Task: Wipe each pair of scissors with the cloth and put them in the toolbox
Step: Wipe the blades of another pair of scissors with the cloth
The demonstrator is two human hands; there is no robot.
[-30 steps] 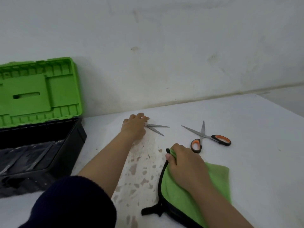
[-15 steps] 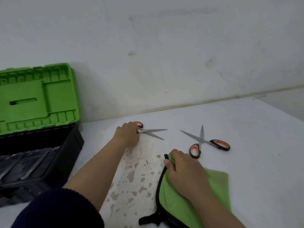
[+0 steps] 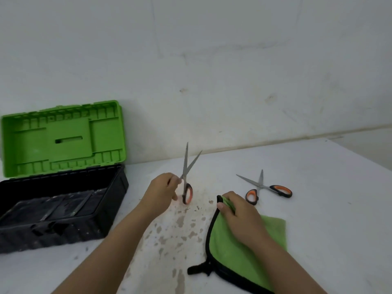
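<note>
Left hand [image 3: 162, 190] grips the first scissors [image 3: 187, 177] at the handle end, lifted off the table [image 3: 318, 209] at frame centre; blades part-open, long axis near vertical, tips toward the wall. Right hand [image 3: 239, 217] pinches the top corner of the green cloth [image 3: 229, 247], which lies flat at lower centre-right, just right of and below the held scissors. Next move probably hinges on that gap: blades need tilting right and down to the cloth, or the cloth lifted to them; the right hand is nearer the cloth. Second scissors [image 3: 263, 186] lie open on the table just above the right hand, untouched. Toolbox [image 3: 63, 211] sits open at left, closer to the left hand. Neither pair wiped yet, I'd say.
</note>
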